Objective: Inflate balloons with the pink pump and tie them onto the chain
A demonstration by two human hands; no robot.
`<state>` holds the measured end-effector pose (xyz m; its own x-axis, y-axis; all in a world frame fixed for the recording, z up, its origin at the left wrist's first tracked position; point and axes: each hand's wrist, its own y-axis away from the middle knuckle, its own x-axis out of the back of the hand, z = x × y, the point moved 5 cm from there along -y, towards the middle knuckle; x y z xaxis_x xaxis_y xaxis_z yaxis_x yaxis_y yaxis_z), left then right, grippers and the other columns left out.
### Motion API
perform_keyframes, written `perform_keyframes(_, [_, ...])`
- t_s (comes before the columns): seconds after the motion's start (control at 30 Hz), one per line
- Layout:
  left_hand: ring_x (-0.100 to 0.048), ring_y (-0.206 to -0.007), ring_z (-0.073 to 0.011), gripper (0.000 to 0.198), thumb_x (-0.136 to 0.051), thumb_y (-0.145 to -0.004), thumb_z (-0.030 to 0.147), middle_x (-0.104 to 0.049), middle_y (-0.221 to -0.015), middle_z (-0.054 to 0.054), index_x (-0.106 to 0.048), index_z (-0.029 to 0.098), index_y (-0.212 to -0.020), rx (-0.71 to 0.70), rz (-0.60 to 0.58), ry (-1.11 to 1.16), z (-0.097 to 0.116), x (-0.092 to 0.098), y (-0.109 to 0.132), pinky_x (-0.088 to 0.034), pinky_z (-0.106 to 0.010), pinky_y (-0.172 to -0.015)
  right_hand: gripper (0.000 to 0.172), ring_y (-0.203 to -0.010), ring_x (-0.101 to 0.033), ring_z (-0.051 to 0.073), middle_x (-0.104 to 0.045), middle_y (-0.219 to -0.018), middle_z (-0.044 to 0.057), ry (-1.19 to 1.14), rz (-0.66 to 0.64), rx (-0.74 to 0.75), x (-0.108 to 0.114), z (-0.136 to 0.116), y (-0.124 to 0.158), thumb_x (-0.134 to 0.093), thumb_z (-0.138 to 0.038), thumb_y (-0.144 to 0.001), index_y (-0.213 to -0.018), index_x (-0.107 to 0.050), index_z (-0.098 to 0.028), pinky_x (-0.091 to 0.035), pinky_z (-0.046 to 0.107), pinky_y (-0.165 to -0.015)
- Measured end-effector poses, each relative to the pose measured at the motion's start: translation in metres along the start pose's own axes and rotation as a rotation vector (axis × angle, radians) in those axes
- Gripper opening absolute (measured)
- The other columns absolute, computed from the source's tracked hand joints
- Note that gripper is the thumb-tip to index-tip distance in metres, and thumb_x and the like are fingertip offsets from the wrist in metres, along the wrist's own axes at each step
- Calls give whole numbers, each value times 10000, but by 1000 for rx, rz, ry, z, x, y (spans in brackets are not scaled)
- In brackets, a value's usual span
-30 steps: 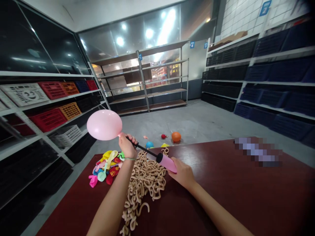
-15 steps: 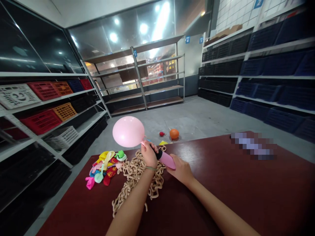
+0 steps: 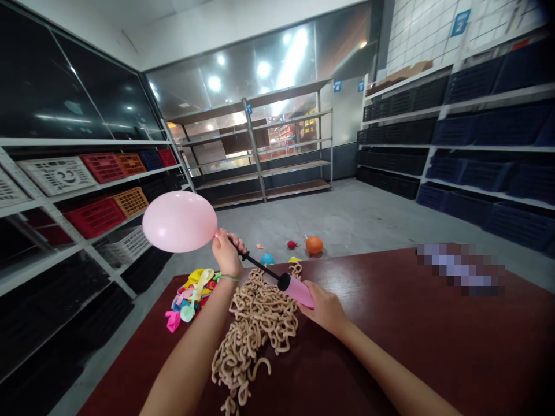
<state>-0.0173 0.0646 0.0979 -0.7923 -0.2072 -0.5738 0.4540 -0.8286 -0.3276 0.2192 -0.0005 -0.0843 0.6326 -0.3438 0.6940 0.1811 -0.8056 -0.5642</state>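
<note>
A pale pink balloon (image 3: 180,222), blown up, sits on the end of a balloon pump (image 3: 300,290) with a pink barrel and black rod. My left hand (image 3: 228,251) closes round the balloon's neck and the pump's black end. Around the pink barrel my right hand (image 3: 325,306) is wrapped. The black rod (image 3: 263,267) shows bare between the two hands. Below them lies a heap of beige, curly, rope-like pieces (image 3: 255,323) on the brown table (image 3: 381,335). Left of the heap are several flat, uninflated balloons (image 3: 187,312) in mixed colours.
On the floor beyond the table lie an orange balloon (image 3: 314,245), a small red one (image 3: 292,245) and a blue one (image 3: 267,259). A blurred-out item (image 3: 459,267) rests at the table's right. Shelves with crates (image 3: 97,167) line both sides.
My left hand has moved left with the balloon, drawing the pump's rod out of the barrel. The balloon looks larger. My right hand has shifted slightly, and the view has tilted a little.
</note>
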Motion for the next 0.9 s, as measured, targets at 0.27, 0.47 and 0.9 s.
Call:
perform_keyframes(0.27, [-326,-354,-54,330,-552,-868,431,-369,-505,73,-379,210,-695,15,16,77,-18,-24,11,-243,-172,-344,442,-904,-672,236,-682,-1060,60,-18,29,-106,-1,12,0,-609,-339,-794,-1214,-506,-248,-493,331,-754])
perform_keyframes(0.47, [-374,-332,-66,421,-490,-889,546,-394,-491,64,-381,209,-662,141,-61,-18,-87,-36,63,-295,-196,-327,408,-890,-667,222,-682,-1034,50,-23,27,-164,2,16,-2,-621,-353,-794,-1169,-515,-233,-464,299,-736])
perform_keyframes(0.9, [-378,-333,-71,385,-500,-883,485,-396,-490,71,-363,210,-651,125,15,8,-76,-11,60,-303,-191,-318,475,-1008,-651,233,-664,-1147,67,-45,-76,-82,1,5,-3,-610,-364,-806,-1248,-500,-229,-473,316,-815])
